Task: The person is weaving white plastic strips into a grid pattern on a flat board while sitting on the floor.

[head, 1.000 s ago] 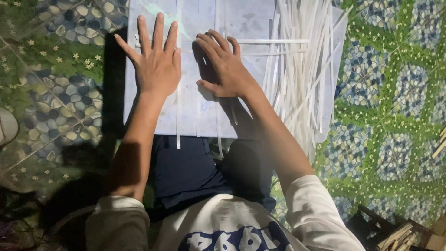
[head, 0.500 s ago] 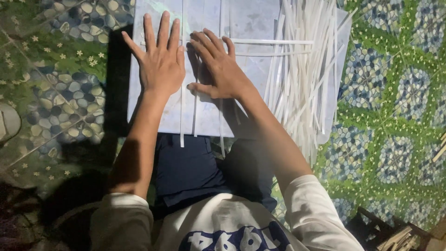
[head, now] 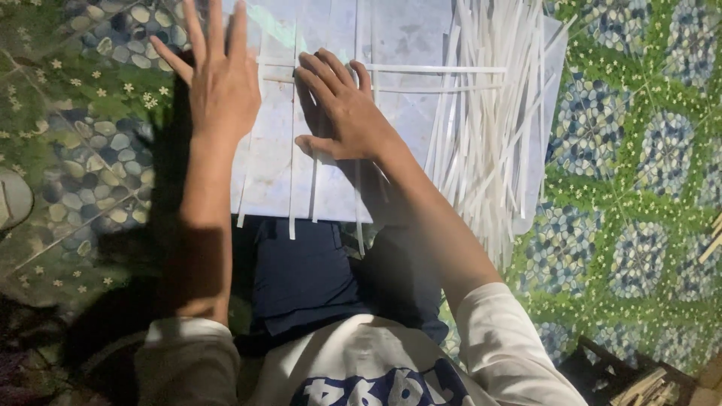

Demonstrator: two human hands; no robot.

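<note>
My left hand (head: 219, 83) lies flat with fingers spread on the left part of a pale board (head: 410, 34) on my lap. My right hand (head: 342, 105) presses down beside it, fingers together, on several thin white strips (head: 292, 188) laid lengthwise on the board. Two more strips (head: 436, 70) run crosswise from under my right fingers toward the right. Neither hand grips anything.
A loose heap of long white strips (head: 492, 128) covers the board's right side and hangs over its near edge. A patterned green and blue mat (head: 639, 173) lies all around. Wooden sticks (head: 647, 387) show at the bottom right. A round pale object (head: 11, 199) sits at the left edge.
Both hands have slid a little farther away along the board, still pressing flat on the strips. The view has shifted slightly.
</note>
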